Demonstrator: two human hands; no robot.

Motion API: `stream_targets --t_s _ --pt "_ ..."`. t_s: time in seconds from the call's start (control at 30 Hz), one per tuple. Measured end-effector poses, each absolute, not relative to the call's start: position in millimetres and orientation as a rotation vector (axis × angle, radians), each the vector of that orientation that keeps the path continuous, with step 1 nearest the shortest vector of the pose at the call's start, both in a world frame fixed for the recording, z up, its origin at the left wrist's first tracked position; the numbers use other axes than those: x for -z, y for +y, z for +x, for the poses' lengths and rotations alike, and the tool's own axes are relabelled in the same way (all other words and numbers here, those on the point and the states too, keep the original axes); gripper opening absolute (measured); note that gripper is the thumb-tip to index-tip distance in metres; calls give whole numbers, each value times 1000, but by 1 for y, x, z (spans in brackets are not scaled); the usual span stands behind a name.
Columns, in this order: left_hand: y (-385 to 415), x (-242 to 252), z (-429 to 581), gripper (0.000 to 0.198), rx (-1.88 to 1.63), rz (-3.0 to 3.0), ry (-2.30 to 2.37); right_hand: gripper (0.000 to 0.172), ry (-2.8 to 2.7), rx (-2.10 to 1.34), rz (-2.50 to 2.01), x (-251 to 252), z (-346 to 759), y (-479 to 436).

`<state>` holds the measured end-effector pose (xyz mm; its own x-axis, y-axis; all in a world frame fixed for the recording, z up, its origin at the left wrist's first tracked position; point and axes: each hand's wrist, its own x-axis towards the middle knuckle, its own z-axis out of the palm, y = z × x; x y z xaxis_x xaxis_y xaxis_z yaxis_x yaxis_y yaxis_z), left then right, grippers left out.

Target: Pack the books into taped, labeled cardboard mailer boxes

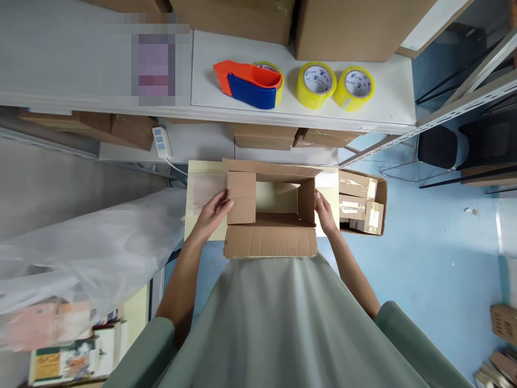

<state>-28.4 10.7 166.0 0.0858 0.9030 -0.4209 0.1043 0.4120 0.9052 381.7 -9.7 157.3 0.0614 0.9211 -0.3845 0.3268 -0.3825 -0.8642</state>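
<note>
A brown cardboard box (276,220) is in front of my body, its top open. One flap (270,241) hangs toward me, another (241,197) covers the left part of the opening, and the far flap stands along the back. Inside, a pale yellow surface shows between the walls. My left hand (213,213) grips the box's left side, thumb at the flap's edge and fingers partly hidden behind. On the opposite side, my right hand (325,212) pinches the right wall, its fingertips partly out of sight. A cream board (202,178) lies beneath the box.
On the shelf (388,102) ahead lie a red-and-blue tape dispenser (250,83) and yellow tape rolls (317,84). Larger cartons (347,29) stand behind them. A carton of small boxes (383,210) is at right. Translucent plastic sheeting (121,237) bulges at left, near a white power strip (162,143).
</note>
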Motion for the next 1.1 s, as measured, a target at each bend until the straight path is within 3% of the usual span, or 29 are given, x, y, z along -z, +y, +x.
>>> stream_targets --t_s 0.13,0.3,0.4,0.5,0.67,0.87,1.1 --pt "-4 -171 -57 82 -694 1166 1417 88 -1490 -1210 -1847 -174 411 -50" --pt "-24 -186 -76 106 -446 1340 1303 105 -1857 -1240 -1752 -198 421 -79" --pt "-26 -198 -72 107 -436 1344 1237 108 -1800 -1352 -1650 -209 413 -76" --pt "-17 -204 -64 95 -477 1353 1237 101 -1650 -1408 -1622 -214 406 -62" --pt "5 -189 -39 74 -711 1302 1443 64 -1365 -1244 -1757 -207 393 -37" --pt "13 -171 -26 90 -755 1312 1551 73 -1246 -1153 -1859 -193 382 -20" --pt "21 -182 -40 93 -613 1344 1516 74 -1312 -1173 -1855 -198 384 -19"
